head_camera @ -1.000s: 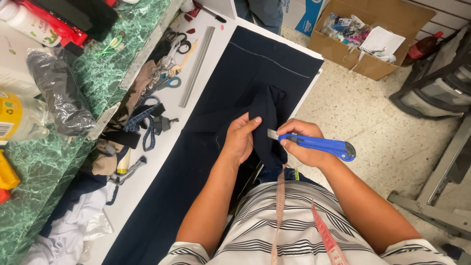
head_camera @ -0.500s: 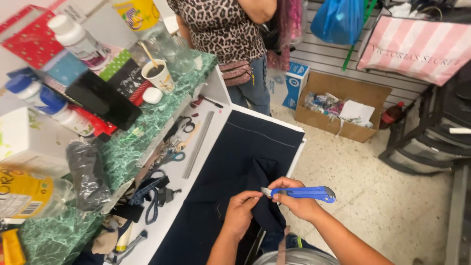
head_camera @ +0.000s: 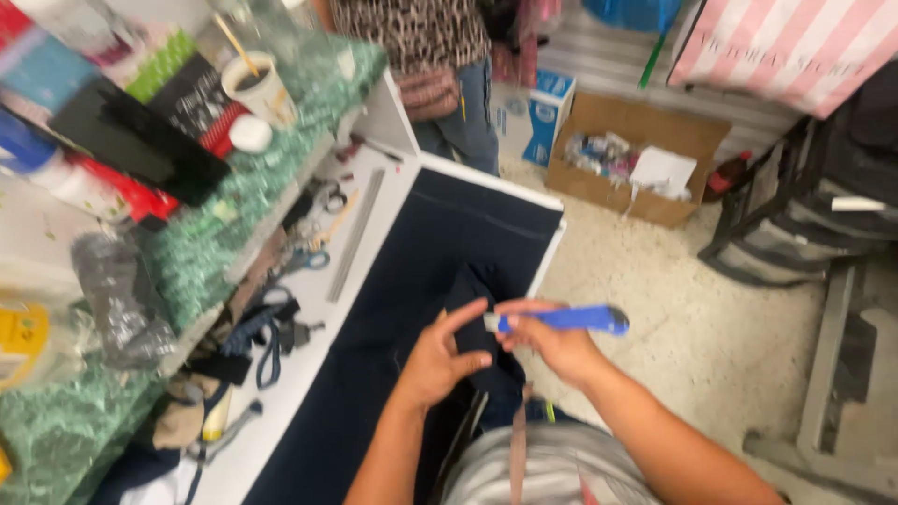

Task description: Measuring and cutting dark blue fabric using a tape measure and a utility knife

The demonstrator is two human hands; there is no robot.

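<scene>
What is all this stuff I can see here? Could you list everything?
dark fabric: one, navy, spread on the white table
utility knife: one, blue, over the fabric
scissors: one pair, blue handles, table's left edge
metal ruler: one, grey, beside the fabric
cup: one, white, on the green shelf
cardboard box: one, brown, on the floor
left hand: pinching the fabric
right hand: grip closed on the knife

Single head view, looking down.
The camera sat close above the counter (head_camera: 369, 252), facing forward over it toward the floor (head_camera: 673, 309).
</scene>
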